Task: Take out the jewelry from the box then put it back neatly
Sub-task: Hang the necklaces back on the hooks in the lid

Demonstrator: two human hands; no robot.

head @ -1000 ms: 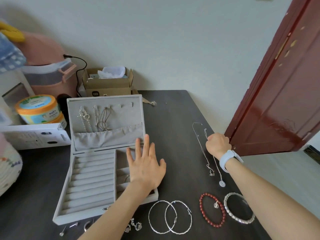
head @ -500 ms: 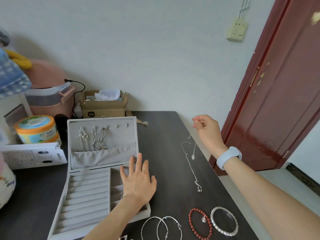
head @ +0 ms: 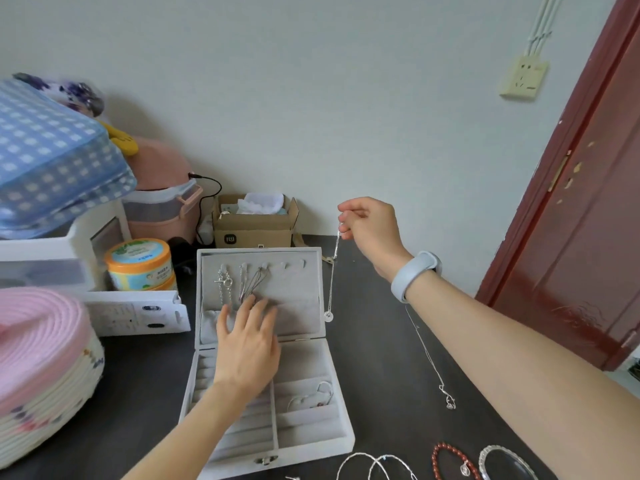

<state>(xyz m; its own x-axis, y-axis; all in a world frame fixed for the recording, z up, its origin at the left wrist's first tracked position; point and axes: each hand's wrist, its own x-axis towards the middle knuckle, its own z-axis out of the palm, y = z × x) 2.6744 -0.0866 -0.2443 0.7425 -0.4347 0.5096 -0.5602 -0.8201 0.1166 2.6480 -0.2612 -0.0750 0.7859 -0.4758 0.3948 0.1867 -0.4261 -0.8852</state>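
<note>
A grey jewelry box point(head: 313, 431) stands open on the dark table point(head: 388, 368), its lid upright with several chains point(head: 242, 282) hanging inside. My right hand point(head: 369, 225) is raised to the right of the lid, pinching a thin silver necklace point(head: 330, 289) that dangles with a round pendant at its end. My left hand point(head: 247, 344) reaches over the box, fingers spread, fingertips at the lid's fabric pocket. A second necklace point(head: 431, 365) lies on the table. A small piece of jewelry point(head: 311, 396) lies in a right compartment.
Two hoops point(head: 374, 467), a red bead bracelet point(head: 450, 460) and a silver bracelet point(head: 505, 464) lie along the table's near edge. A cardboard box point(head: 254, 230), an orange tub point(head: 140, 263), a pink-topped basket point(head: 41, 365) and a white box point(head: 138, 315) crowd the back and left. A red door point(head: 571, 220) stands right.
My right hand has lifted one necklace off the table and carried it up and left toward the lid. My left hand moved forward from the tray to the lid's pocket. The camera tilted up.
</note>
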